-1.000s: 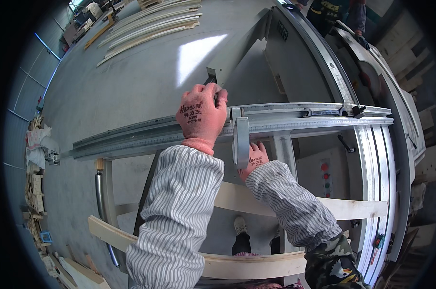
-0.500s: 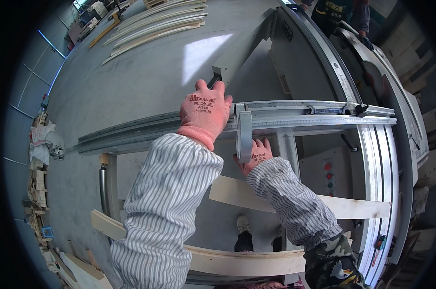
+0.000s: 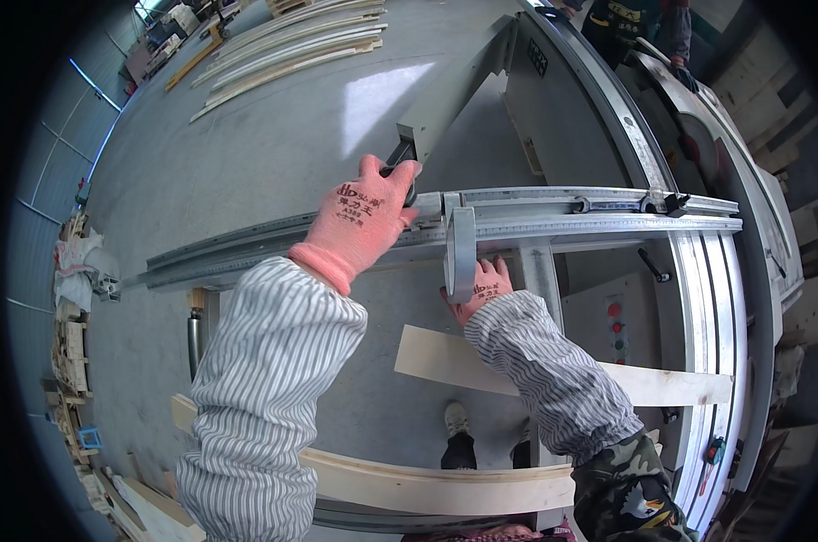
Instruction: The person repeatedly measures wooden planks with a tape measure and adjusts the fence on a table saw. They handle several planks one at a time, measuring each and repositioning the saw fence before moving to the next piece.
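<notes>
My left hand (image 3: 359, 221), in a pink glove, reaches over the long metal fence rail (image 3: 309, 237). Its fingers are curled round a black handle (image 3: 410, 191) just beyond the rail, partly hidden by them. A grey metal stop (image 3: 462, 255) sits on the rail to the right of that hand and hangs over its near side. My right hand (image 3: 486, 287), gloved alike, is closed about the stop's lower end, with the thumb at its left and the fingers at its right. Part of the right hand is hidden behind the stop.
Pale wooden strips (image 3: 445, 483) lie across the frame close to me. A wrench (image 3: 607, 206) rests on the rail's right part. Beyond it stands a large saw table (image 3: 598, 99), with another person (image 3: 621, 32) at its far end. Long boards (image 3: 291, 54) lie on the floor.
My left hand has shifted left and turned slightly, and more of the black handle shows beside its fingers. My right hand and the stop have barely moved.
</notes>
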The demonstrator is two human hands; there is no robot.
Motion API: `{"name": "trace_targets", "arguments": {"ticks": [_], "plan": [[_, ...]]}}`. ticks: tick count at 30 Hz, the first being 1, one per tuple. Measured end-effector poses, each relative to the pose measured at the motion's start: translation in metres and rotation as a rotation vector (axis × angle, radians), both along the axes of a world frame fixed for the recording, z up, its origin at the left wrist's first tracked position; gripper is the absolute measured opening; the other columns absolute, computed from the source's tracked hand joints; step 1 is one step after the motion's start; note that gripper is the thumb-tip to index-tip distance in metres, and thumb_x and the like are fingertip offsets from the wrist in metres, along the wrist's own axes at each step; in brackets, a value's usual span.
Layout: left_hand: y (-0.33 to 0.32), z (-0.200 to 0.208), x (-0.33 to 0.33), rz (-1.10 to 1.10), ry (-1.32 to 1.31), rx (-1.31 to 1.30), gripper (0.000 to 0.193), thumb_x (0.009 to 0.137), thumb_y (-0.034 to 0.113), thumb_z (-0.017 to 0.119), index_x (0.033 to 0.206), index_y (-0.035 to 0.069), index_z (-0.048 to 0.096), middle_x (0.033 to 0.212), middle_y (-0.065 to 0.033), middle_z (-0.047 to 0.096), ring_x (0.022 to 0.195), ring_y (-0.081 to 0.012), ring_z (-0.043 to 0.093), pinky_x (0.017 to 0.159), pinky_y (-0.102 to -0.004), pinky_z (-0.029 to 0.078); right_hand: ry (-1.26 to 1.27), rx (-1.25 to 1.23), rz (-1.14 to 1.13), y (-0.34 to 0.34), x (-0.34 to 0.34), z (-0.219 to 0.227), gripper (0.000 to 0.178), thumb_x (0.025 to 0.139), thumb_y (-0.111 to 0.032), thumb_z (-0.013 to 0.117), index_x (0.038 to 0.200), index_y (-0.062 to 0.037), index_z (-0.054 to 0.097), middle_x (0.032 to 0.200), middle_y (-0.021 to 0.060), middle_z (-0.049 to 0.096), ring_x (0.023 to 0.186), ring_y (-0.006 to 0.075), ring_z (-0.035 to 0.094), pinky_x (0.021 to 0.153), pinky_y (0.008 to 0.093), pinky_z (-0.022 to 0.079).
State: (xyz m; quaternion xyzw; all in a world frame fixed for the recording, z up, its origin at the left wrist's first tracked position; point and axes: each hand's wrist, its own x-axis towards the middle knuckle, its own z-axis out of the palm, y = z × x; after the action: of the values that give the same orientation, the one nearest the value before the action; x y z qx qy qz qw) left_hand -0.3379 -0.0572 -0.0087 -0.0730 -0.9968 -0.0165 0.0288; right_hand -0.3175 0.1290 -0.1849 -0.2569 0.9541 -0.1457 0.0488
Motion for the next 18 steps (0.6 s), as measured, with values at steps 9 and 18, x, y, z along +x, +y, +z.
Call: {"name": "trace_targets", "arguments": {"ticks": [9, 18], "plan": [[0.017, 0.015, -0.014, 0.322, -0.103, -0.089, 0.080, 0.080, 0.075, 0.057, 0.109, 0.001, 0.056, 0.092, -0.0150, 0.071, 0.085, -0.0335, 0.071, 0.074, -0.0439, 0.056, -0.103, 0.111, -0.006, 0.000, -0.002, 0.009, 0.070, 0.082, -0.032, 0.066, 0.138, 0.0015, 0.041, 0.130, 0.0163, 0.055, 0.123, 0.0311, 0.051, 0.111, 0.0545, 0.028], [-0.040, -0.002, 0.000, -0.086, -0.099, 0.727, 0.064, 0.078, 0.016, 0.080, 0.135, 0.004, 0.053, 0.123, -0.0138, 0.064, 0.113, -0.0238, 0.061, 0.101, -0.0350, 0.047, -0.089, 0.072, 0.011, -0.001, -0.003, 0.005, 0.063, 0.083, -0.032, 0.065, 0.134, -0.0010, 0.048, 0.129, 0.0185, 0.054, 0.123, 0.0331, 0.050, 0.112, 0.0562, 0.028]]}}
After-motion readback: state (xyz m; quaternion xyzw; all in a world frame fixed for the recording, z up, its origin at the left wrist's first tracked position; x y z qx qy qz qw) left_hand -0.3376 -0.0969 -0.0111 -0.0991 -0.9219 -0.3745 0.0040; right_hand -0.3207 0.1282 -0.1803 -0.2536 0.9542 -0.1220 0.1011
